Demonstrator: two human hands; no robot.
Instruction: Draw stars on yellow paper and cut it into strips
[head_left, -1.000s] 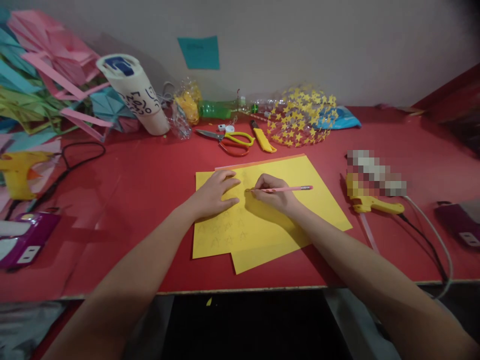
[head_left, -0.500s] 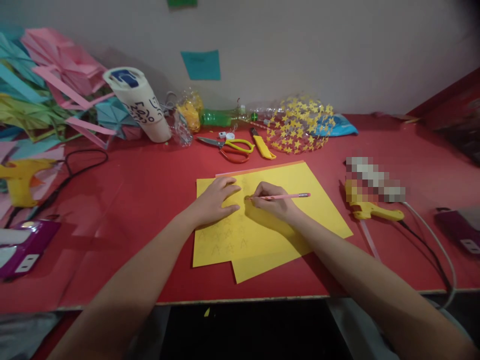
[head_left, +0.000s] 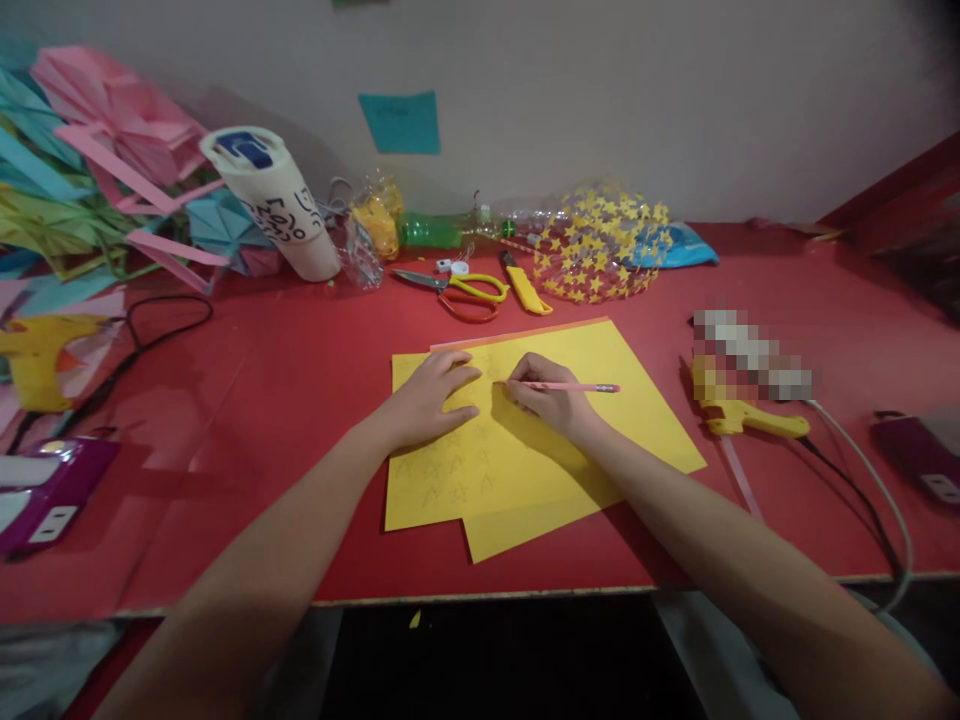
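Yellow paper sheets [head_left: 555, 480] overlap on the red table, with an orange-pink edge showing behind them. Small pencil-drawn star-like marks cover the lower left part of the top sheet. My left hand [head_left: 431, 398] rests on the left side of the paper, fingers apart and holding nothing. In my right hand [head_left: 551, 398] is a pink pencil [head_left: 577, 386], pinched near its point, which is at the paper just right of my left fingertips. The pencil's eraser end points right.
Scissors [head_left: 457, 288] and a yellow cutter [head_left: 529, 288] lie behind the paper. Farther back are a white tumbler [head_left: 281, 215], a green bottle [head_left: 435, 230] and a star-covered ball [head_left: 600, 245]. Yellow glue guns sit left [head_left: 41, 360] and right [head_left: 750, 415].
My right hand and the pencil have shifted slightly up, and the pencil lies a little flatter. My left hand stays in place on the paper.
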